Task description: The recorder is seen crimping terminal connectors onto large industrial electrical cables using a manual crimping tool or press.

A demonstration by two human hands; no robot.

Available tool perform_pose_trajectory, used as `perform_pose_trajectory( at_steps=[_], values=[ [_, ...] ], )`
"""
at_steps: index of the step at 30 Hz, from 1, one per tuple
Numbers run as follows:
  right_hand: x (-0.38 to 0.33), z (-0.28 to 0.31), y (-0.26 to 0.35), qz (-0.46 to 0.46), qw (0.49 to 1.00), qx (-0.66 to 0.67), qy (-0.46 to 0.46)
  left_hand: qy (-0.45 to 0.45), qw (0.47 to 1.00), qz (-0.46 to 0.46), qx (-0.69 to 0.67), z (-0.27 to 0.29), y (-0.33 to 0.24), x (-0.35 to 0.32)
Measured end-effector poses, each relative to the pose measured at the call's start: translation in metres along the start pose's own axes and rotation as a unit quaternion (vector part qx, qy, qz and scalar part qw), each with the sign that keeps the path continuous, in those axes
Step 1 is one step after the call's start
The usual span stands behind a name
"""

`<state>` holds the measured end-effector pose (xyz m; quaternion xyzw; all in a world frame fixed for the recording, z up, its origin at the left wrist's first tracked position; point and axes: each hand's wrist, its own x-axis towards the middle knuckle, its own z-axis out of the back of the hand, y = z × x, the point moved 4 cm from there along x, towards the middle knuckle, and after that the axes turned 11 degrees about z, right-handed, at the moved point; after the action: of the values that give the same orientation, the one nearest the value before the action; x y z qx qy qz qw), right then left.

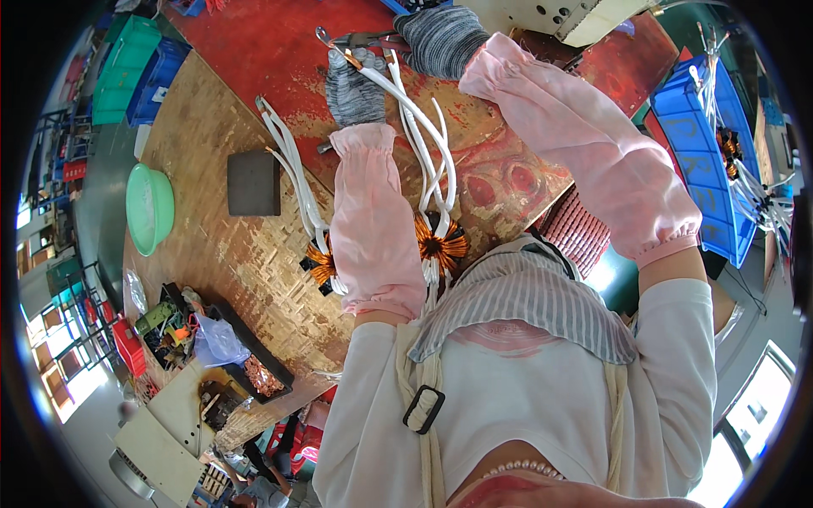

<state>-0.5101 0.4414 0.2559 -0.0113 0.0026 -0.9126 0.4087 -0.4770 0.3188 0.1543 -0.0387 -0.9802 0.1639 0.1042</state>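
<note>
Overhead, the head view looks down on a worn wooden worktable (212,245), its far part covered by a red, scuffed sheet (279,51). Both hands wear grey knit gloves and pink sleeve covers. The left hand (354,89) is closed around a bundle of white sleeved leads (423,135) — the leads run down from it to a copper-wound coil (439,245) hanging just before the person's chest. The right hand (440,38) is clenched on a pair of pliers (356,41), whose tip sits at the top ends of the leads, just above the left hand.

Left of the left forearm a second copper coil (322,264) lies on the wood, its own white leads stretching away across the table. Farther left sit a dark square block (253,183) and a green plastic bowl (150,207). Near the table's edge stands a black tray (254,360) of small parts with a crumpled clear bag beside it. At the right, a blue crate (703,161) holds more coils with white leads. Green and blue bins (127,68) are stacked at the room's far left, with bright windows low on both sides.
</note>
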Motion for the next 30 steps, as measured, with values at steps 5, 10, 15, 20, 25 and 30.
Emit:
perform_pose_trajectory(
  at_steps=[5,10,15,20,25,30],
  values=[
    [0.0,-0.01,-0.003,-0.024,0.999,0.03,0.006,-0.025,1.0,-0.005,0.005,-0.005,0.004,0.0],
    [-0.012,-0.014,0.005,-0.047,0.991,0.033,-0.119,-0.078,0.997,-0.007,0.0,-0.005,0.003,-0.004],
    [-0.018,-0.011,0.006,-0.043,0.987,0.102,-0.121,-0.121,0.991,-0.035,0.04,-0.01,0.005,-0.001],
    [0.011,-0.004,-0.033,0.043,0.996,-0.042,-0.069,-0.006,0.999,-0.002,-0.035,-0.012,0.019,0.012],
    [0.022,-0.009,-0.033,0.095,0.987,-0.094,-0.084,-0.01,1.0,-0.001,0.022,-0.006,0.01,-0.003],
    [-0.011,0.036,-0.009,0.07,0.989,-0.028,-0.13,-0.072,0.997,-0.005,-0.006,-0.002,0.009,-0.002]
  ],
)
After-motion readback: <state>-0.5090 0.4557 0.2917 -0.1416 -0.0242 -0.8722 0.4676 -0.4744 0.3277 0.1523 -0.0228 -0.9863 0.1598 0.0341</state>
